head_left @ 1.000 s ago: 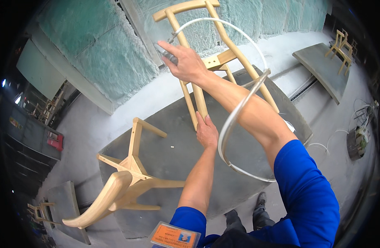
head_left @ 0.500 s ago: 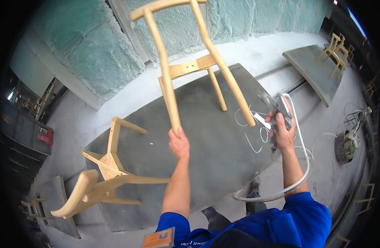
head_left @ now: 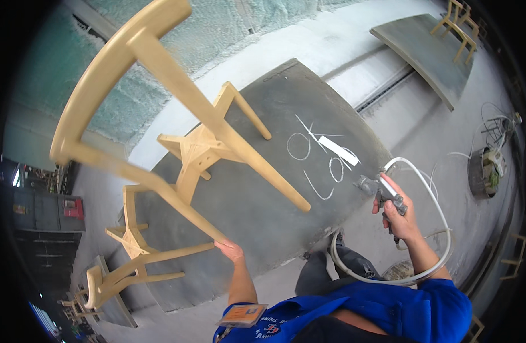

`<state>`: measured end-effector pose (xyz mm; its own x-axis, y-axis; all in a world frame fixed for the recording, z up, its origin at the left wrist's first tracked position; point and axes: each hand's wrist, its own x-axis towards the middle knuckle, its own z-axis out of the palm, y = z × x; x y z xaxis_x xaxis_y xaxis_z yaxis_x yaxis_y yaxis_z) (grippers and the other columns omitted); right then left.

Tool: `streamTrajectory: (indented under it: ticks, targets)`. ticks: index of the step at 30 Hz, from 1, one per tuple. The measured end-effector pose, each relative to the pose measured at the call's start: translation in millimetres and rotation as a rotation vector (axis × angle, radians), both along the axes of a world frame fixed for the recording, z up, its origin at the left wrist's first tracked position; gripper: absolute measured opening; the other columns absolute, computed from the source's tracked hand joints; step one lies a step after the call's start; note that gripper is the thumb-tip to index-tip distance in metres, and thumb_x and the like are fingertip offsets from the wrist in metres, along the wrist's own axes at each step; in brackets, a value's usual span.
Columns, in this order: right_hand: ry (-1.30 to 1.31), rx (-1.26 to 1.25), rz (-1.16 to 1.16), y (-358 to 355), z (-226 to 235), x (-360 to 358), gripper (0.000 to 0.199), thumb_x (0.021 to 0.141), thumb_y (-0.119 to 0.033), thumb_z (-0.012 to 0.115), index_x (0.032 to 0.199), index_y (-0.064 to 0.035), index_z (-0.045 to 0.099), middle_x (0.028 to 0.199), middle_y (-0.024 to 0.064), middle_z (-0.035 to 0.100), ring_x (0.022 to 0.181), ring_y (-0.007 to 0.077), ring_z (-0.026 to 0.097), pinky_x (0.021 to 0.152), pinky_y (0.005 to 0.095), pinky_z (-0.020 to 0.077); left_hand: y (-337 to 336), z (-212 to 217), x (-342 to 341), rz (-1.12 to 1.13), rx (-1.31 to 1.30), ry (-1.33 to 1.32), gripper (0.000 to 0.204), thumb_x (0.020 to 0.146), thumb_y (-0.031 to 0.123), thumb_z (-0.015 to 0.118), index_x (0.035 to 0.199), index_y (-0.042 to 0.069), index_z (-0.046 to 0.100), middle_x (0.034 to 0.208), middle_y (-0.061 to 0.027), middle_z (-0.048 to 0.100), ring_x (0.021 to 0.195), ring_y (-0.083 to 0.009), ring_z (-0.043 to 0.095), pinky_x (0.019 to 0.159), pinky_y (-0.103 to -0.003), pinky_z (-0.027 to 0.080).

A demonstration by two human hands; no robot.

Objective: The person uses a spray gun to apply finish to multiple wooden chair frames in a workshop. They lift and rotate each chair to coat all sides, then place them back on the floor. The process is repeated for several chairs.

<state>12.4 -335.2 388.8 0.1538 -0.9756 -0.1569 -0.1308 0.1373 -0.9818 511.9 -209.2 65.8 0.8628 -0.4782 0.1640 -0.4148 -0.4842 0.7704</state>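
- Slipping, chief hazard: wooden chair (head_left: pixel 201 144), tilted over the grey surface (head_left: pixel 245 220), held at one leg end; the far backrest's weight could twist it loose. Contact with the surface: cannot tell.
- Knocking: second chair (head_left: pixel 135 243), standing at lower left, one leg end just beside the left hand (head_left: pixel 231 250); a swing of the held frame could strike and scuff it.
- Snagging: pale hose (head_left: pixel 443 214), looped round the right forearm; a wide reach could tug the spray gun (head_left: pixel 390 199) off line.
- Misfiring: a stray squeeze could discharge it; trigger finger's exact place unclear.
- Left hand: fingers clasped on the leg end, forearm reaching forward from the lower edge.
- Right hand (head_left: pixel 401 217): wrapped round the gun's grip, elbow bent, forearm angled inward, nozzle toward the surface.
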Motion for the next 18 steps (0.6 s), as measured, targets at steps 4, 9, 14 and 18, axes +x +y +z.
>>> streamTrajectory:
  ticks: [4, 9, 14, 18]
  targets:
    - [-0.01, -0.016, -0.063, 19, 15, -7, 0.084, 0.098, -0.056, 0.063, 0.159, -0.0052, 0.037, 0.094, 0.0109, 0.065, 0.068, 0.0104, 0.061, 0.047, 0.0211, 0.046, -3, -44, 0, -0.034, 0.15, 0.172, 0.046, 0.108, 0.027, 0.04, 0.145, 0.0, 0.039, 0.127, -0.0297, 0.057, 0.12, -0.0454, 0.056, 0.101, -0.054, 0.044]
    - [-0.13, -0.039, -0.099, 26, 32, -3, 0.082, 0.099, -0.055, 0.061, 0.16, -0.0069, 0.034, 0.095, 0.0116, 0.065, 0.078, 0.0141, 0.065, 0.045, 0.0222, 0.0468, -31, -33, 3, -0.143, 0.456, 0.354, 0.05, 0.108, 0.036, 0.044, 0.145, 0.002, 0.051, 0.145, -0.026, 0.055, 0.128, -0.0449, 0.055, 0.111, -0.051, 0.043]
    - [-0.284, 0.037, -0.127, -25, -21, 19, 0.064, 0.107, -0.044, 0.052, 0.16, -0.0121, 0.034, 0.1, 0.0104, 0.066, 0.08, 0.0158, 0.068, 0.042, 0.0228, 0.0449, -55, 26, -139, -0.895, 0.589, 0.329, 0.061, 0.105, 0.046, 0.051, 0.148, 0.002, 0.053, 0.153, -0.0185, 0.053, 0.141, -0.0353, 0.05, 0.119, -0.043, 0.036]
    - [-0.319, 0.229, -0.185, -101, -82, 37, 0.049, 0.106, -0.043, 0.055, 0.147, -0.0155, 0.051, 0.092, 0.004, 0.068, 0.074, 0.0129, 0.067, 0.045, 0.0268, 0.0449, -23, 46, -314, -1.228, 0.113, 0.884, 0.058, 0.109, 0.046, 0.045, 0.149, 0.003, 0.053, 0.15, -0.0122, 0.056, 0.135, -0.0242, 0.054, 0.118, -0.036, 0.035]
